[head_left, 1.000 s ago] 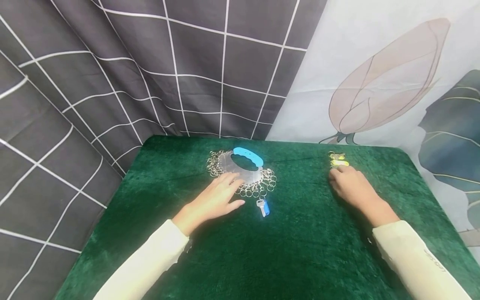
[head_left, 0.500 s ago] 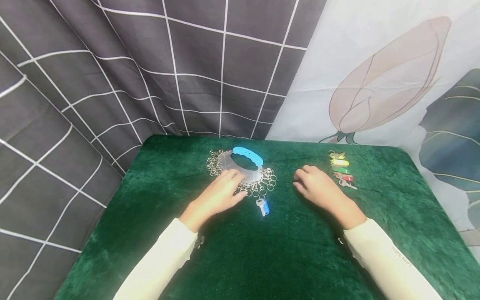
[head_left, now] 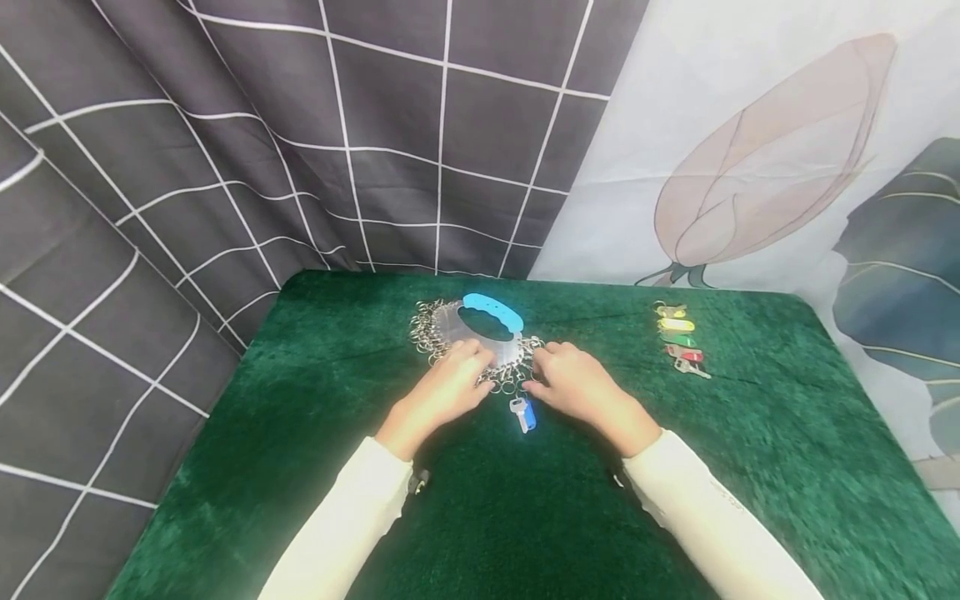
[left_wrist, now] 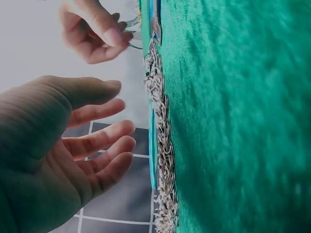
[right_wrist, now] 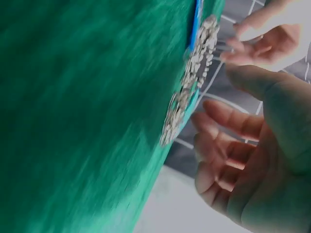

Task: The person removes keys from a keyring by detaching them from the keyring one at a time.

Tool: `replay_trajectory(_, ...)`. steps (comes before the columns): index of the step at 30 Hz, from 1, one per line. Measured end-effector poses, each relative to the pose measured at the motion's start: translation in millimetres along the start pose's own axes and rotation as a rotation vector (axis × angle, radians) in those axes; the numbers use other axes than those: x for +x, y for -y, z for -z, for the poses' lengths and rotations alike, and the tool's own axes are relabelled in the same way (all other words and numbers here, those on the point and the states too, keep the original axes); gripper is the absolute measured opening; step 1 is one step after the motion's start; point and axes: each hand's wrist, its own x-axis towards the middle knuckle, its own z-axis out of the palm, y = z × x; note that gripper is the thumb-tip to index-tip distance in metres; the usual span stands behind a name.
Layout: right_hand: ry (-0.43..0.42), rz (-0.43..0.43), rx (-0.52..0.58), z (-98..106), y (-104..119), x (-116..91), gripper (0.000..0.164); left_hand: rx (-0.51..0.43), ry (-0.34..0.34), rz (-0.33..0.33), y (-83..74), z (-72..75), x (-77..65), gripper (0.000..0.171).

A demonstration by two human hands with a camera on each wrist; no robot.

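Note:
A key holder lies flat on the cloth in the head view, with a clear curved plate [head_left: 450, 323], a light-blue grip [head_left: 491, 312] and many metal rings [head_left: 425, 331] along its edge. A key [head_left: 519, 412] with a blue tag [head_left: 530, 414] extends from the near edge. My left hand [head_left: 444, 385] hovers over the near left part, fingers loosely bent and holding nothing, as the left wrist view shows. My right hand [head_left: 588, 387] is beside the rings at the right end. In the right wrist view its fingers [right_wrist: 233, 121] are loosely bent, with nothing visible between them.
Several keys with coloured tags, among them a yellow tag [head_left: 677, 325], a green tag [head_left: 681, 341] and a red tag [head_left: 692, 356], form a column at the table's right. Green cloth [head_left: 525, 517] covers the table. A gridded curtain [head_left: 390, 108] hangs behind.
My right hand has left the column of tagged keys, uncovering the green and red tags, and moved left to the key holder. My left hand has shifted slightly rightward over the holder.

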Motion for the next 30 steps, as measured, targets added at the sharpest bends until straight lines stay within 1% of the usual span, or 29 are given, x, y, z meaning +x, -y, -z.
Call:
replay_trajectory(5, 0.077, -0.063, -0.035, -5.1, 13.7, 9.7, 0.043, 0.001, -0.01, 0.02, 0.1, -1.8, 3.0, 0.022)
replay_trajectory(9, 0.148, -0.136, -0.043, -9.6, 18.9, 13.6, 0.051, -0.013, -0.002, 0.039, -1.9, -3.6, 6.6, 0.022)
replay_trajectory(12, 0.19, -0.189, -0.031, -11.0, 20.7, 14.9, 0.049, -0.034, 0.005, 0.059, -3.5, -4.3, 9.5, 0.022)
replay_trajectory(18, 0.23, -0.239, 0.033, -9.5, 21.3, 14.2, 0.026, -0.067, 0.003, 0.084, -5.4, -6.2, 13.5, 0.019)
replay_trajectory(21, 0.251, -0.265, 0.067, -8.4, 20.3, 13.5, 0.022, -0.076, 0.001, 0.078, -6.5, -7.3, 15.5, 0.019)
replay_trajectory(25, 0.263, -0.289, 0.077, -7.3, 19.3, 12.8, 0.022, -0.096, 0.008, 0.074, -7.9, -8.3, 18.5, 0.019)
replay_trajectory(30, 0.263, -0.292, 0.056, -7.1, 20.0, 12.6, 0.034, -0.093, 0.015, 0.087, -7.4, -8.8, 21.4, 0.017)
